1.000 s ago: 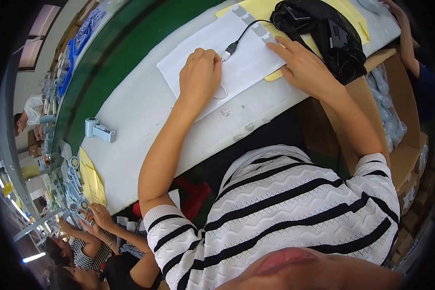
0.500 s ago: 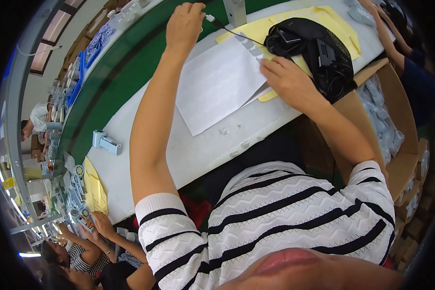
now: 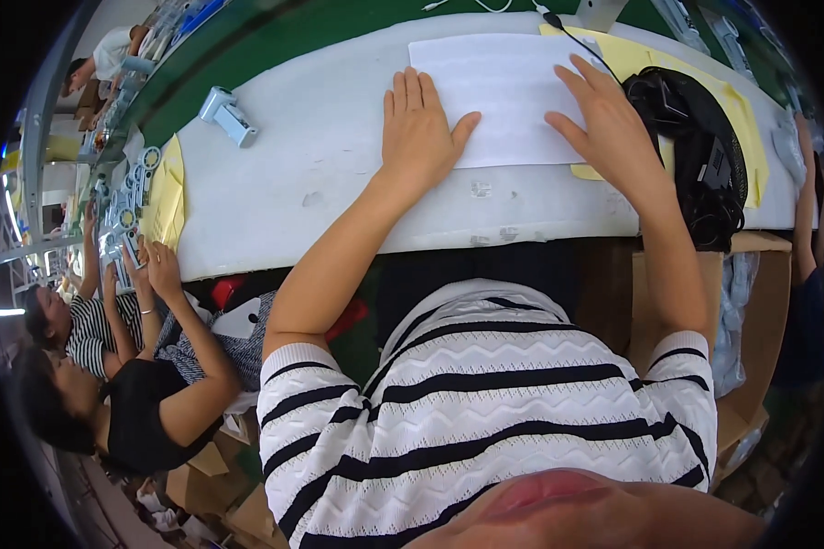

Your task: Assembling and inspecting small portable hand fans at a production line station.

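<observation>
White paper sheets [image 3: 499, 78] lie on the pale tabletop in front of me. My left hand [image 3: 418, 128] rests flat on their left side, fingers stretched out and thumb apart. Over the right side, my right hand [image 3: 609, 123] has its fingers spread and holds nothing. A thin black cable [image 3: 569, 33] runs past the top right corner of the paper, close to my right fingers. Right of that hand sits a black mesh bag [image 3: 731, 123] with black devices on it or in it. Yellow paper [image 3: 757, 169] is spread beneath the bag.
A light-blue handheld device [image 3: 229, 117] lies at the table's left. Beyond it are another yellow sheet [image 3: 167, 197] and several similar blue parts, with co-workers' hands [image 3: 160, 270] near them. An open cardboard box [image 3: 764, 320] with bagged items stands at my right.
My left hand has left the white cable plug at the back and come down flat onto the paper. The paper now lies flatter and squarer to me. My view has shifted too.
</observation>
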A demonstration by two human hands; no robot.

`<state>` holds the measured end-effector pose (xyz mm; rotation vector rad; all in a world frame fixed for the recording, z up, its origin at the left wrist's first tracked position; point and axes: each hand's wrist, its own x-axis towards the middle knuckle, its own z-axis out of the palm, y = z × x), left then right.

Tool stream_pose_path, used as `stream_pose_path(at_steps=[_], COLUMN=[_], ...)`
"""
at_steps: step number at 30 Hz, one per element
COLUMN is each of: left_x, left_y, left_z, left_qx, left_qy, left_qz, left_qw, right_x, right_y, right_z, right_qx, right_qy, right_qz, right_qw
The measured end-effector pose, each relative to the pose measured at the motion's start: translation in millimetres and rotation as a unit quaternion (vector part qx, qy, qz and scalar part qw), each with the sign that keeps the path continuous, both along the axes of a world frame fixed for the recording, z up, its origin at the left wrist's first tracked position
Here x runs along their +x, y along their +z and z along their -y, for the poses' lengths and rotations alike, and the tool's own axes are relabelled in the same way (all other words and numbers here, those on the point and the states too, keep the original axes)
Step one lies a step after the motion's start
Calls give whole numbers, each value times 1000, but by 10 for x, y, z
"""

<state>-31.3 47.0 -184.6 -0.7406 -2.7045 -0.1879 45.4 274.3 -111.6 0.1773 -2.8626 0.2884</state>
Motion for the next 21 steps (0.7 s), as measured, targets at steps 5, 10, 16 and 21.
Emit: stream_pose_path(at_steps=[5, 10, 16, 21], left_x=[27, 38, 19, 52], left_y=[-20, 15, 121, 110], left_z=[-35, -55, -77, -107], left_qx=[47, 62, 45, 64], left_qy=[-31, -58, -62, -119], left_qz=[7, -2, -19, -62], left_qw=[998, 996, 997, 989], right_x=[-378, -714, -1280, -2100], right_y=[-143, -186, 38, -243], right_z=[13, -191, 12, 140], right_qx=[11, 28, -8, -52], right_qy=[-26, -86, -83, -30], right_qz=[20, 62, 56, 28], right_qw=[999, 994, 995, 998])
